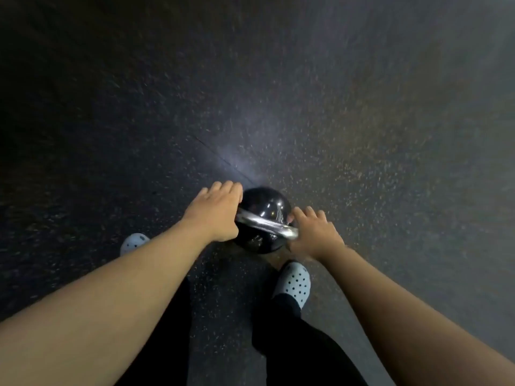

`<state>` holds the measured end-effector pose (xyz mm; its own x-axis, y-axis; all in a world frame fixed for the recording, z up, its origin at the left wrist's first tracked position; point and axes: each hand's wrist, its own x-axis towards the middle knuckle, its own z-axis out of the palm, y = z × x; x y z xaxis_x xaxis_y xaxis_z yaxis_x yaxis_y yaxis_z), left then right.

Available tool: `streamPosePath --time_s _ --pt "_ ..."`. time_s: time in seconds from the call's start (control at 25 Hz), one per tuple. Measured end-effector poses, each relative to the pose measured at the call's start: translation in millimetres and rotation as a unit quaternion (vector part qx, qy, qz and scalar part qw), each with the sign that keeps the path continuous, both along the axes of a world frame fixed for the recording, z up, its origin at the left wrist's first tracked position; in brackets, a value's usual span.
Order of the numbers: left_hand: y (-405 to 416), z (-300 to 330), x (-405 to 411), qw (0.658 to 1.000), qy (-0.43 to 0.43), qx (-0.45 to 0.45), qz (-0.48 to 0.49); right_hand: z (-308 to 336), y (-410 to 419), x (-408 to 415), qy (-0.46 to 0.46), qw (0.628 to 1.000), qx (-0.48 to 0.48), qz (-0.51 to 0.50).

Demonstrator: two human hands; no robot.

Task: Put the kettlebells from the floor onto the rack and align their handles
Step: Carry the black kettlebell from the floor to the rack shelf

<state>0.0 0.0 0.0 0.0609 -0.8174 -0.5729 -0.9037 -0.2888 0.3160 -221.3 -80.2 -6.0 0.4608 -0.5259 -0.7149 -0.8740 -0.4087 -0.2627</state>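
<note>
kettlebell [263,207]: black, glossy, round body, low centre of view between both hands, just far of the person's feet. Whether it sat on the floor or hung just above it, couldn't tell.
handle [267,224]: silver bar, ran left-far to right-near across the top of the ball, blurred.
left hand [216,211]: fingers curled over the left end of the handle, closed around it, knuckles up.
right hand [315,235]: on the right end of the handle, fingers partly spread and draped over it; how tightly it gripped, couldn't tell.
forearms: both bare, reached in from the near corners and met at the kettlebell.
floor [362,135]: dark speckled rubber, a seam line ran from the far left toward the kettlebell, a pale glare patch just far of it.
feet: white perforated clogs; left clog [133,242] near-left of the kettlebell, partly hidden by the forearm; right clog [294,282] just near of it.
legs: dark trousers, near edge of view.
picture: motion-blurred toward the edges.
</note>
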Motion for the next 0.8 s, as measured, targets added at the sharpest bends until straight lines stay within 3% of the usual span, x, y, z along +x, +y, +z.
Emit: streamPosePath --time_s 0.2,0.36,0.6,0.8 --pt "-7.5 -83.9 -16.3 0.993 0.086 0.047 -0.072 -71.3 10.1 4.9 -0.004 0.999 0.031 -0.016" --pt "-3.3 -79.9 12.3 0.983 0.157 0.075 -0.050 -53.7 3.3 26.6 -0.029 0.998 0.047 0.003" --pt "-2.0 17.8 101.1 0.977 0.196 0.036 0.073 46.0 -32.5 127.5 -0.088 0.994 0.069 0.010" --pt "8.1 120.4 220.8 0.962 0.196 -0.042 0.184 145.6 -55.6 275.4 -0.137 0.985 0.064 0.079"
